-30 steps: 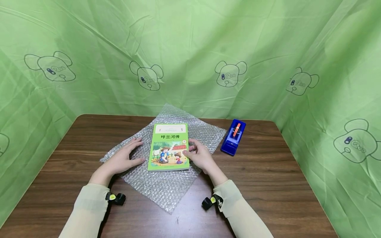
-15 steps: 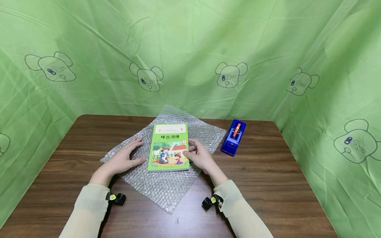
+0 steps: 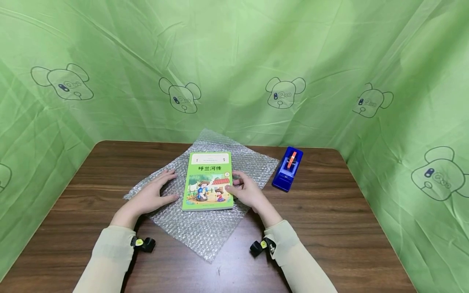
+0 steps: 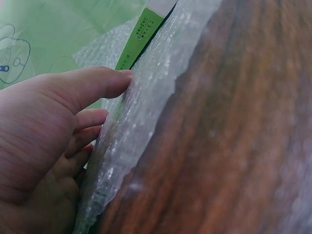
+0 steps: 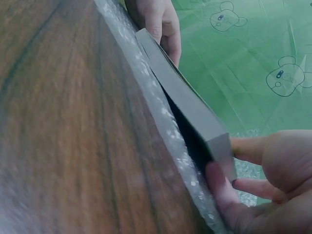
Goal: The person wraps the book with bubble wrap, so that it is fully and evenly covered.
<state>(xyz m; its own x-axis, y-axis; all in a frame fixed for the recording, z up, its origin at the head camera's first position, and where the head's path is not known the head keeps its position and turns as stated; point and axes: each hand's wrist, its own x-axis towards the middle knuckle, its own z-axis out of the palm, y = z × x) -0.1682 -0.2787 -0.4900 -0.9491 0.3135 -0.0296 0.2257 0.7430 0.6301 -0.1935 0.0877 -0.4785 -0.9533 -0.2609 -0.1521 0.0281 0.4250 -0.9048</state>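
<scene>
A green paperback book [image 3: 209, 183] with a picture of two hatted figures lies face up on a sheet of bubble wrap [image 3: 194, 232], set cornerwise on the table. My right hand [image 3: 250, 193] pinches its right edge, thumb over the cover and other fingers at the side and below. In the right wrist view, the near edge of the book [image 5: 190, 105] tilts a little off the wrap, a dark gap beneath. To the left of the book, my left hand [image 3: 148, 198] rests on the bubble wrap with fingers spread and thumb pointing at the book, apart from it.
A blue tape dispenser [image 3: 287, 170] with an orange wheel stands at the right, just past the wrap's corner. The brown wooden table [image 3: 329, 228] ends at the back against a green curtain [image 3: 234, 61] printed with bear heads, which also hangs at both sides.
</scene>
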